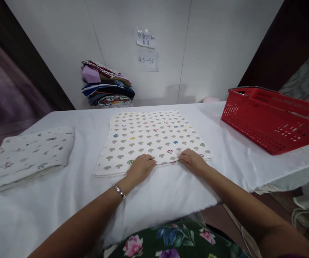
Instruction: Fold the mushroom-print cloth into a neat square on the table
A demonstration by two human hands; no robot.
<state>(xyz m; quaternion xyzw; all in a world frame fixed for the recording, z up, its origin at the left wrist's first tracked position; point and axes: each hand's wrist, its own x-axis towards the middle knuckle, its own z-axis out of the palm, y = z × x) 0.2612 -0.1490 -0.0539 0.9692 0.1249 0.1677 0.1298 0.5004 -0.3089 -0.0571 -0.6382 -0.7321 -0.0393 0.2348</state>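
Note:
A cream cloth with a mushroom print (151, 136) lies flat in the middle of the white-covered table (170, 193). My left hand (140, 167) rests on the cloth's near edge, fingers curled over the hem. A silver bracelet sits on that wrist. My right hand (192, 160) grips the same near edge a little to the right, fingers bent down onto the fabric. Both hands are close together at the middle of the hem.
A folded pale printed cloth (27, 156) lies at the left of the table. A red plastic basket (274, 118) stands at the right edge. A stack of folded coloured fabrics (106, 85) sits against the back wall under paper notes.

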